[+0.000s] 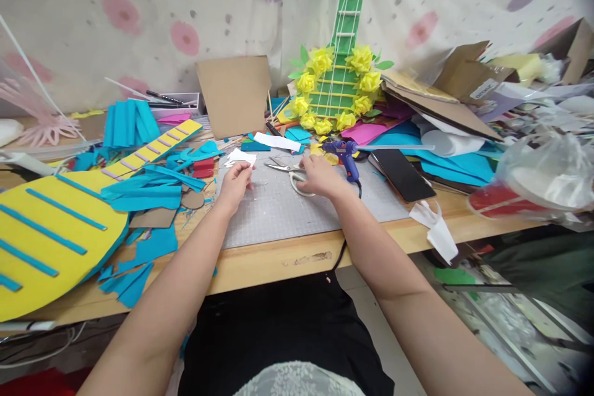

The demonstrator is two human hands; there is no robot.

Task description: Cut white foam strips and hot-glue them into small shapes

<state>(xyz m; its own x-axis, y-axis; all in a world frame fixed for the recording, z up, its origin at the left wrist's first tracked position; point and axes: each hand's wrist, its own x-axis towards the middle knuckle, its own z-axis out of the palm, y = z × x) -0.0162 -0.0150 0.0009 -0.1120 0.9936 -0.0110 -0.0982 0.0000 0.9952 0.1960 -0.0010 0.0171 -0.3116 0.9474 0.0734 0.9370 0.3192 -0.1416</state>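
Left hand (237, 183) pinching white paper (242, 156); right hand (321, 176) half-curled, touching scissors (293, 180); cannot tell if gripping.

The worktop (260, 258) carries one pair of scissors (290, 168), one glue gun (346, 153), one black phone (403, 174) and one grey cutting mat (264, 213). Guitar shapes number two — one green guitar (340, 49) with nine yellow flowers (320, 60) and four visible white crossbars (349, 12), and one yellow guitar (65, 224) with five blue strips (66, 209) across its body. The paper scraps (151, 246) lie too jumbled to count.
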